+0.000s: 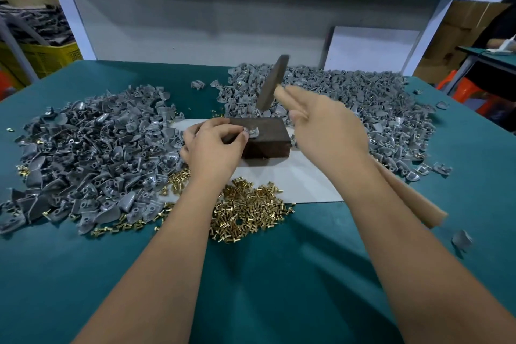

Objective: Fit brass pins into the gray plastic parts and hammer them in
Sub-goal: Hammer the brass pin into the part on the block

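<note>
On the green surface (83, 274) a dark block (268, 137) sits on a white sheet (301, 181). The left hand (215, 145) pinches a gray plastic part (252, 132) on top of the block, fingers curled around it. The right hand (326, 123) grips a hammer (272, 86), its wooden handle running back under the forearm, its blurred head raised above the block. Brass pins (248, 212) lie heaped in front of the block. Piles of gray parts lie to the left (92, 159) and right (363, 98).
</note>
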{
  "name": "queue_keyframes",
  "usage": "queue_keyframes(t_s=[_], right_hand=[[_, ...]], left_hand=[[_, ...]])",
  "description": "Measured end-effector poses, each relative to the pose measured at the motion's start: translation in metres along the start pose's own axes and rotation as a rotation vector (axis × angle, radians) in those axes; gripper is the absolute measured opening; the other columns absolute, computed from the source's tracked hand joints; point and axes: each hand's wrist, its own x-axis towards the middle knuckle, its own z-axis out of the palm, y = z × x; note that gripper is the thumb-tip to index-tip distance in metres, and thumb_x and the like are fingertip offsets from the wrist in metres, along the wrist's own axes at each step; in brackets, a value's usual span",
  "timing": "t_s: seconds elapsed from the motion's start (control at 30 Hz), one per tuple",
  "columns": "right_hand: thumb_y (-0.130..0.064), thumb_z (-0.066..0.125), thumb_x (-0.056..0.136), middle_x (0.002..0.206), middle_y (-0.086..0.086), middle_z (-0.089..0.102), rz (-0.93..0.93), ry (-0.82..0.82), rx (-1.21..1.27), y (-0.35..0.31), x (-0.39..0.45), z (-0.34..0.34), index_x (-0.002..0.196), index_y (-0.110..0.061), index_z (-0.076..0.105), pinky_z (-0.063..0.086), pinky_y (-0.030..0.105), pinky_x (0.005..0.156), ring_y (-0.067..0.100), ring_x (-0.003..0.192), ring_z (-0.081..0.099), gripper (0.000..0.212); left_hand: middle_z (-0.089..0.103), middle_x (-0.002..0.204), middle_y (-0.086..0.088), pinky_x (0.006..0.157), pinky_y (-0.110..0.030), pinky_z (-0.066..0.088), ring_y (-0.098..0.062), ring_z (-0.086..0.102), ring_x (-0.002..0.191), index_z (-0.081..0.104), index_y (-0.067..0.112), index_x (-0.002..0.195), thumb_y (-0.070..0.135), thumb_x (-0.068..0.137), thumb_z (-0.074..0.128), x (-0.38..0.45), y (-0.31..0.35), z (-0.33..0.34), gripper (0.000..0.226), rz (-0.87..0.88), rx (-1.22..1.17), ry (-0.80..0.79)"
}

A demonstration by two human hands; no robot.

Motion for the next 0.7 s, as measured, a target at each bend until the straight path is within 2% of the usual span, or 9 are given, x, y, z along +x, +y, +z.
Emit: queue_keyframes(t_s=[0.07,0.13,0.27,0.37,0.43,0.57,0.7], right_hand=[[-0.030,0.043,0.099,0.120,-0.005,0.066,0.076,0.086,0.105,0.007,0.005,0.004,0.136,-0.047,0.042,0.048,0.036,0.070,0.026,0.097,0.062,0.041],[-0.029,0.045,0.099,0.115,-0.004,0.067,0.147,0.123,0.157,0.015,0.006,0.012,0.131,-0.043,0.049,0.040,0.031,0.059,0.023,0.084,0.056,0.035],[-0.029,0.044,0.099,0.106,0.002,0.065,0.289,0.059,0.171,0.034,0.005,0.027,0.124,-0.035,0.054,0.034,0.032,0.060,0.027,0.078,0.050,0.027],[-0.025,0.047,0.097,0.099,0.004,0.063,0.327,0.048,0.121,0.043,0.003,0.034,0.123,-0.027,0.054,0.034,0.033,0.061,0.026,0.075,0.046,0.026],[-0.026,0.049,0.096,0.099,0.008,0.064,0.340,0.026,0.065,0.049,0.001,0.038,0.118,-0.023,0.054,0.034,0.033,0.060,0.028,0.074,0.047,0.023],[-0.029,0.050,0.095,0.097,0.009,0.064,0.355,-0.016,-0.009,0.054,-0.002,0.045,0.114,-0.021,0.054,0.035,0.032,0.062,0.028,0.075,0.048,0.022],[-0.022,0.052,0.090,0.095,0.009,0.065,0.339,-0.056,-0.042,0.052,-0.005,0.051,0.103,-0.017,0.060,0.036,0.030,0.064,0.030,0.080,0.053,0.015]], left_hand=[[0.055,0.122,0.028,0.093,-0.033,0.015,-0.015,0.026,0.127,0.060,0.052,0.069,0.049,0.086,0.066,0.000,0.001,0.000,0.019,-0.007,0.008,-0.015],[0.054,0.122,0.027,0.098,-0.037,0.017,-0.015,0.026,0.127,0.059,0.051,0.066,0.047,0.086,0.065,0.000,0.002,0.000,0.022,-0.020,0.005,-0.028],[0.052,0.113,0.033,0.110,-0.044,0.024,-0.016,0.026,0.126,0.064,0.048,0.062,0.042,0.085,0.066,0.003,0.001,-0.002,0.025,-0.077,-0.101,-0.048],[0.046,0.097,0.049,0.103,-0.052,0.041,-0.012,0.024,0.119,0.066,0.055,0.056,0.037,0.084,0.067,0.004,0.004,-0.004,0.034,-0.135,-0.202,-0.075],[0.035,0.090,0.060,0.101,-0.053,0.043,-0.012,0.022,0.114,0.061,0.064,0.056,0.035,0.084,0.067,0.002,0.007,-0.005,0.041,-0.143,-0.230,-0.077],[0.027,0.088,0.065,0.100,-0.054,0.044,-0.014,0.023,0.114,0.061,0.065,0.058,0.034,0.082,0.067,0.000,0.008,-0.006,0.040,-0.139,-0.259,-0.075],[0.024,0.088,0.066,0.100,-0.054,0.044,-0.013,0.023,0.113,0.061,0.065,0.058,0.034,0.082,0.067,-0.002,0.010,-0.006,0.040,-0.134,-0.255,-0.066]])
